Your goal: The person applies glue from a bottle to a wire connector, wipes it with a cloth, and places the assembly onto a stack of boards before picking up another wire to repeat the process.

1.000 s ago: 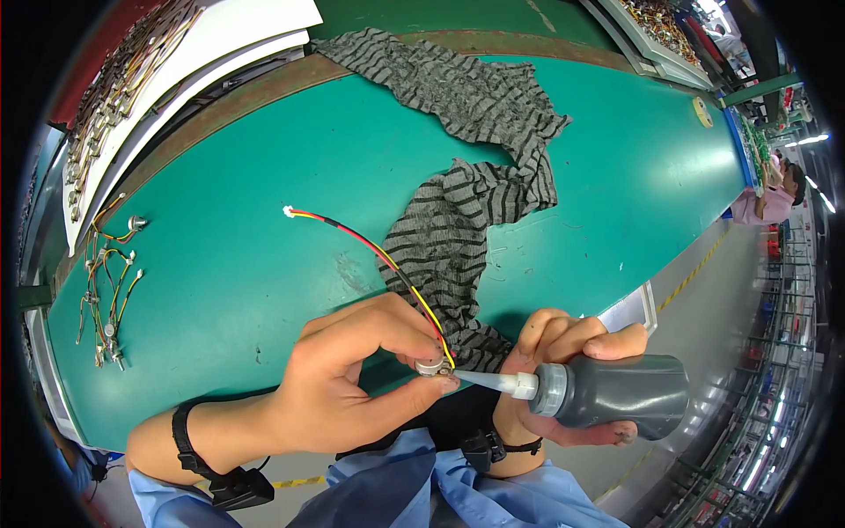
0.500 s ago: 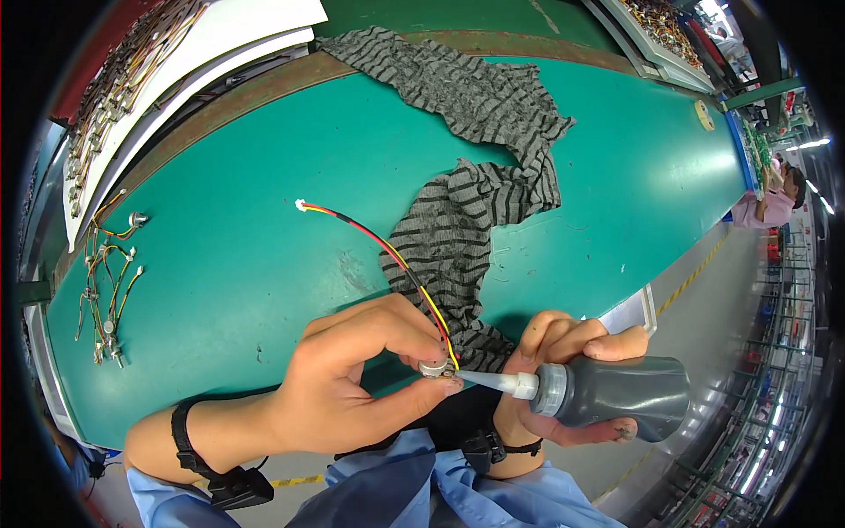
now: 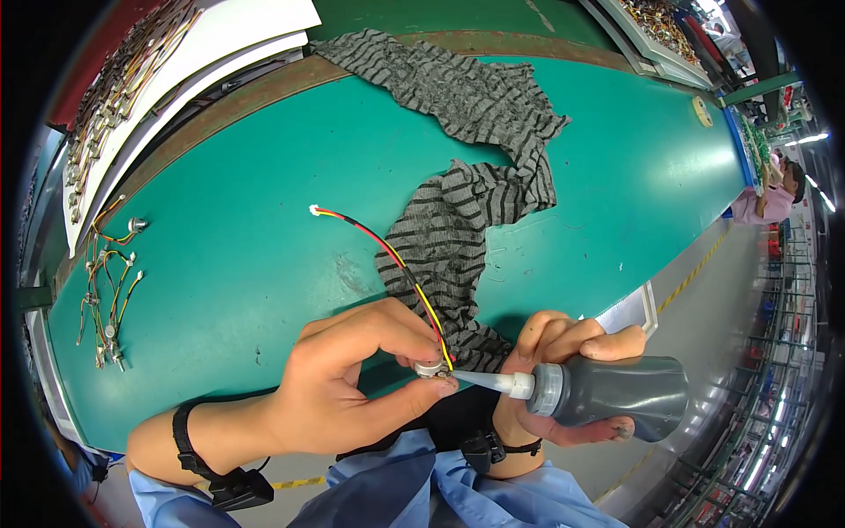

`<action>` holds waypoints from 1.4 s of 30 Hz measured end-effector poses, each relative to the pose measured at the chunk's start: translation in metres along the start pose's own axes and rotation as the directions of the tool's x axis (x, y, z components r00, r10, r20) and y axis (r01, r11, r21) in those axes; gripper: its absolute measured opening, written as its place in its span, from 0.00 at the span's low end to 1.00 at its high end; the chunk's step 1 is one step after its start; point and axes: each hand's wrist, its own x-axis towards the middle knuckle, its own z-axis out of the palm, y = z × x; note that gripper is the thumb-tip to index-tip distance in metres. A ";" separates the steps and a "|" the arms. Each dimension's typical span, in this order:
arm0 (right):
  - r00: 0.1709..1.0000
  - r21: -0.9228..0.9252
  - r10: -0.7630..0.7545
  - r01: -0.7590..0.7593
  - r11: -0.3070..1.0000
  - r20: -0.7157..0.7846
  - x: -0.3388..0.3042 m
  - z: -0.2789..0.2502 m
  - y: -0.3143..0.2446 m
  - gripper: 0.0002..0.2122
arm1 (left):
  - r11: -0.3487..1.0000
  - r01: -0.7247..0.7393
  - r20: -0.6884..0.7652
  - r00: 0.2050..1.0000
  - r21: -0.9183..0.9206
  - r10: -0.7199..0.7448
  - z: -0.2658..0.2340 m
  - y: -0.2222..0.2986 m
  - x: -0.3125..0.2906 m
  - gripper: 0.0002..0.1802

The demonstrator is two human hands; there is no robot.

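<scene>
Between thumb and fingers, my left hand (image 3: 352, 374) pinches a small round metal potentiometer (image 3: 429, 369). Red, yellow and black wires (image 3: 396, 257) rise from it in a curve to a white plug (image 3: 314, 210) over the table. My right hand (image 3: 576, 343) grips a dark squeeze bottle (image 3: 625, 396), tilted nearly level. Its pale tapered nozzle (image 3: 482, 379) points left, with the tip at the potentiometer's wire end; whether any liquid comes out cannot be seen. Behind the hands, a grey and black striped cloth (image 3: 440, 233) lies crumpled on the green table (image 3: 264, 255).
Several wired potentiometers (image 3: 110, 331) lie at the table's left. White trays (image 3: 251, 35) with many wired parts stand at the far left, and another parts tray (image 3: 660, 44) at the far right. A tape roll (image 3: 701, 112) sits near the right end. A person in pink (image 3: 766, 204) is beyond.
The wires and their plug have swung slightly to the right and down. Both hands keep their grip, and the nozzle tip stays at the potentiometer.
</scene>
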 end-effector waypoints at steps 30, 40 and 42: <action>0.996 0.018 0.061 -0.062 0.998 0.069 0.003 -0.008 -0.006 0.30 | 0.997 0.080 0.100 0.992 0.006 -0.081 -0.002 0.006 0.000 0.16; 0.991 0.135 0.041 -0.058 0.989 0.129 0.004 -0.019 -0.002 0.31 | 0.993 0.095 0.070 0.994 -0.077 -0.089 0.000 0.005 -0.001 0.16; 0.979 0.224 0.044 -0.089 0.971 0.200 0.006 -0.023 -0.003 0.33 | 0.994 0.078 0.079 0.994 -0.071 -0.072 -0.001 0.005 -0.001 0.16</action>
